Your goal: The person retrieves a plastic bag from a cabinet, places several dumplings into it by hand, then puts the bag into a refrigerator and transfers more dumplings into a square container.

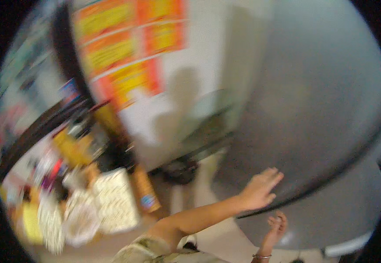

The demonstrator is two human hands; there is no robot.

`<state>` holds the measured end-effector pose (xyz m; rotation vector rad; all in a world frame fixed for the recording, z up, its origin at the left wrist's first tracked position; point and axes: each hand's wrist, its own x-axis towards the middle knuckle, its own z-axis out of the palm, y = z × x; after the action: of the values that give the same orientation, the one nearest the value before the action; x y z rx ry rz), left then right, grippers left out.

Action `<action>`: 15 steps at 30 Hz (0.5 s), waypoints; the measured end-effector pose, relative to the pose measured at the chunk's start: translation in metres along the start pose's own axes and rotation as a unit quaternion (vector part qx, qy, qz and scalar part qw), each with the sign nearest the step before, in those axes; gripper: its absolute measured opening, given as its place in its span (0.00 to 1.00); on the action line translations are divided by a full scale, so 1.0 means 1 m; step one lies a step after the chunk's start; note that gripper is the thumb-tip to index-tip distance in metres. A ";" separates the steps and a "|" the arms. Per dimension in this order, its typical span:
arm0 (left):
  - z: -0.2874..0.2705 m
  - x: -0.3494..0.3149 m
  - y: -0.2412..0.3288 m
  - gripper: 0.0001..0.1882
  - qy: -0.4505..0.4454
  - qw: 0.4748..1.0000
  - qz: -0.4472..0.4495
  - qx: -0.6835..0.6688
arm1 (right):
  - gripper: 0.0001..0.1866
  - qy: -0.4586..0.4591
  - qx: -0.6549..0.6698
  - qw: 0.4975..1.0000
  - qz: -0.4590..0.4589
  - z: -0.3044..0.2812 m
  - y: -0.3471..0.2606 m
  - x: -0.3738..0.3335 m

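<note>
A tall grey refrigerator with a dark seam between its upper and lower doors fills the right side. My left hand reaches across in front of the upper door, just above the seam. Its fingers are stretched out and nothing shows in it; whether it touches the door I cannot tell. Lower down, my right hand is raised before the lower door, its fingers loosely bent and somewhat apart, with nothing visible in them. A thin bracelet circles the right wrist. Motion blurs the whole picture.
To the left, a cluttered table holds a white textured tray-like thing, a pale round bowl, a yellow item and several blurred objects. Orange and yellow posters hang on the pale wall. A dark object lies near the wall's foot.
</note>
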<state>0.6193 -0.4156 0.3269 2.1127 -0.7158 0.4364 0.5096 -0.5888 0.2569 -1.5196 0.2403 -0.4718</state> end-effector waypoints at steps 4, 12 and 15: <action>-0.033 -0.139 -0.042 0.35 0.011 0.995 -0.094 0.031 | 0.12 -0.145 0.002 0.987 0.066 0.065 0.020 -0.023; -0.199 -0.402 0.014 0.26 0.282 0.852 -0.425 0.117 | 0.13 -0.560 -0.121 0.819 0.021 0.214 0.066 -0.105; -0.216 -0.500 0.034 0.22 0.377 0.764 -0.476 0.217 | 0.12 -0.630 -0.183 0.754 0.040 0.264 0.045 -0.168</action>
<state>0.1979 -0.0897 0.2070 2.1100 0.9928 0.8180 0.4820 -0.2789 0.2022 -1.8804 -0.7088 0.7734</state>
